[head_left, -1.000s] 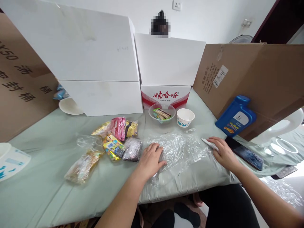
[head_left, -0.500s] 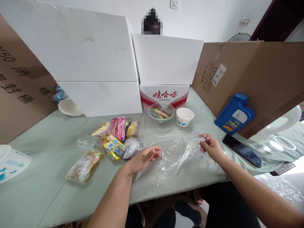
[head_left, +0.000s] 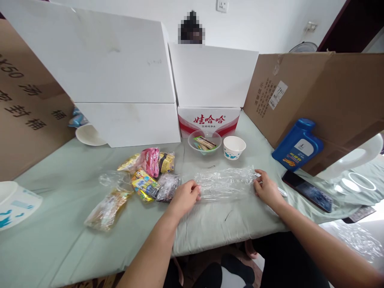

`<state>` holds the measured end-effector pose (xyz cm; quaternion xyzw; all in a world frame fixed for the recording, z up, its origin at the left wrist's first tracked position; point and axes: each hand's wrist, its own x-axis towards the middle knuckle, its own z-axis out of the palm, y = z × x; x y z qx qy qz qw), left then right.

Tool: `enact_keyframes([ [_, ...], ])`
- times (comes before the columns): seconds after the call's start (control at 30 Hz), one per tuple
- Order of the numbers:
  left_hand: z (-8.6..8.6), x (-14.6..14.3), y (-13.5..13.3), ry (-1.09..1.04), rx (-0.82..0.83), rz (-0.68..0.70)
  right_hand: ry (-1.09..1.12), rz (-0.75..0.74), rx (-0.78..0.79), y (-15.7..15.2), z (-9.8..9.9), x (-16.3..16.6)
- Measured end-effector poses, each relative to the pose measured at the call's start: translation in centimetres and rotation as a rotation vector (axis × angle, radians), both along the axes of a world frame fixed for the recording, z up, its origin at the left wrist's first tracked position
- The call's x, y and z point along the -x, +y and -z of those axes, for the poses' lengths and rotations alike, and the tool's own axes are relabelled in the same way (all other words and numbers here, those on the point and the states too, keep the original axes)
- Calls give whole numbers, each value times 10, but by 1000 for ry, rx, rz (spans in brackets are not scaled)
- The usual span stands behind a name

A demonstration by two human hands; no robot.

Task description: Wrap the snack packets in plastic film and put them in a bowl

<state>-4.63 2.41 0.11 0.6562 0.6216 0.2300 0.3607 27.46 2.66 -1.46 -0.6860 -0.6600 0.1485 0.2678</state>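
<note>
Item: plastic film (head_left: pixel 225 183), transparent, creased lengthwise; whether a single sheet or a flattened bag cannot be told. Location: on the table (head_left: pixel 69 244), set back from the front edge, between the two hands.

Left hand (head_left: pixel 185 196): at the film's left end, fingers curled, seemingly pinching its edge against the thumb. Dark packet (head_left: pixel 168 187) just beside it.

Right hand (head_left: pixel 266 189): at the film's right end, fingers bent, apparently pinching that end; the grip is partly hidden. White strip (head_left: pixel 282 192) emerges beneath the palm; whether it is held cannot be told.

Step in hand, as judged: drawing the film out flat, parallel to the front edge. The next move seems to call for an even hold at both ends and light tension, without catching the strip or the packet.

Nearby: thin dark strand (head_left: pixel 228 215), one, between film and front edge. Phone (head_left: pixel 307 191), one, toward the right edge. Blue bottle (head_left: pixel 298 146), one, leaning, behind the phone. Paper cup (head_left: pixel 234 149), one, upright, toward the back edge. Clear bowl (head_left: pixel 192 147), one, left of the cup, slim sticks and packets inside.
</note>
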Motion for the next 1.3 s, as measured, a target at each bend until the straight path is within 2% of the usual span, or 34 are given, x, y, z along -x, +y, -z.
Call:
enact_keyframes([
  [0.07, 5, -1, 4, 30, 14, -82, -53, -10, -27, -1, -1, 2],
  [0.3, 5, -8, 4, 161, -72, -158, -250, -54, -88, 0, 3, 3],
  [0.47, 8, -14, 3, 325, -123, -145, -391, -33, -108, 0, 7, 7],
  [0.6, 7, -16, 1, 365, -146, -138, -507, 3, -67, -1, 10, 11],
  [0.7, 6, -18, 0, 404, -174, -115, -594, -25, -49, -1, 8, 9],
  [0.8, 5, -19, -1, 421, -191, -89, -616, -60, -213, -1, -1, 8],
  [0.87, 5, -19, -1, 422, -193, -77, -574, -132, -368, -2, -11, 14],
  [0.93, 5, -18, -1, 427, -194, -62, -505, -307, -421, -2, -17, 26],
  [1.0, 4, -17, -1, 436, -196, -49, -461, -529, -349, 1, -17, 41],
  [1.07, 2, -15, -4, 444, -193, -32, -464, -687, -234, 6, -10, 55],
  [1.17, -6, -13, -12, 523, -219, -56, -503, -733, -128, 13, 6, 64],
  [1.23, -12, -16, -18, 609, -310, -83, -512, -726, -111, 16, 13, 64],
  [1.3, -13, -22, -22, 630, -434, 2, -522, -728, -110, 16, 16, 63],
])
